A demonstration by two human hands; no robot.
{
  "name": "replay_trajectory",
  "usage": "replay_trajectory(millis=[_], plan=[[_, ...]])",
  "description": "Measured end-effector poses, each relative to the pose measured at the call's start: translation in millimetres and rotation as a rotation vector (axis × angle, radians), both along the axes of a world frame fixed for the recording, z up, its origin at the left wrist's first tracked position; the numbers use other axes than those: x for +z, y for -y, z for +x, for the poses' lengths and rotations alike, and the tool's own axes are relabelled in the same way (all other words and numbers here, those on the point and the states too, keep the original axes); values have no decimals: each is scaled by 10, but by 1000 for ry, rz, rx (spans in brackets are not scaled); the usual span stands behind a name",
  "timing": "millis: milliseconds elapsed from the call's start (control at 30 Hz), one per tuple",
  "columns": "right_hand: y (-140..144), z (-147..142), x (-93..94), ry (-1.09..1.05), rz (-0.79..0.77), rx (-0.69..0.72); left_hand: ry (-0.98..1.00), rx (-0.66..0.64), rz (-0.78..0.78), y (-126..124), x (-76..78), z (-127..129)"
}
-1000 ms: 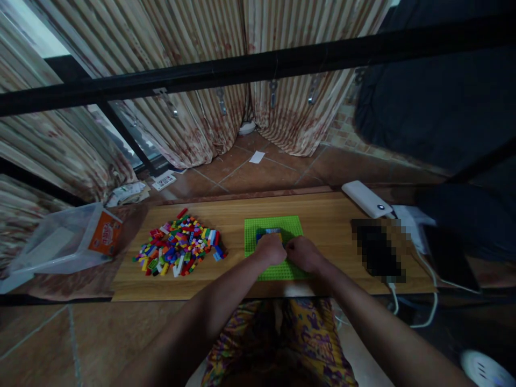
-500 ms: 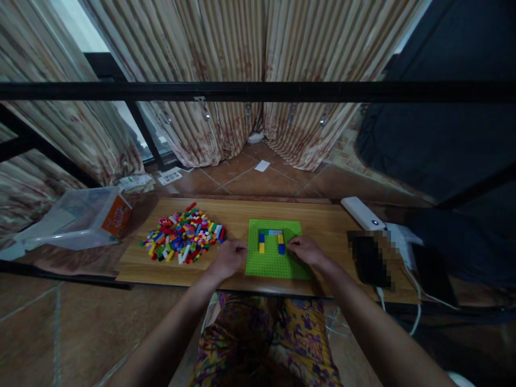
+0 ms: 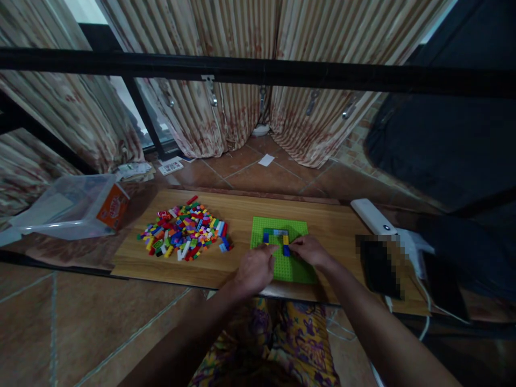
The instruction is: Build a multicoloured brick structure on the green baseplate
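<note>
Left of the green baseplate (image 3: 282,258) on the counter (image 3: 226,263), loose bricks (image 3: 187,236) lie heaped. On it, the left hand (image 3: 256,269) points a finger at the small brick frame (image 3: 276,239); the right hand (image 3: 308,250) pinches its blue corner. Seemingly mid-build; another brick needs fetching.
</note>
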State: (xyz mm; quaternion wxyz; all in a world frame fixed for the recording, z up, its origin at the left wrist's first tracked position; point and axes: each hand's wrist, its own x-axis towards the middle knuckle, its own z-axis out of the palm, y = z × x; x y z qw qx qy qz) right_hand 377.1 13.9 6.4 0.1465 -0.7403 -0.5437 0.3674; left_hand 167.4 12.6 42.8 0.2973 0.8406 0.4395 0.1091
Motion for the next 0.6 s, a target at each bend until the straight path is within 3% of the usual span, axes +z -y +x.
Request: replay_trajectory(millis=[100, 233, 600], plan=[[6, -5, -7, 1, -7, -3, -233, -169, 77, 47, 16, 224], [9, -9, -38, 9, -28, -19, -389, -184, 73, 92, -53, 349], [-8, -49, 56, 24, -40, -30, -374, -163, -27, 55, -130, 395]])
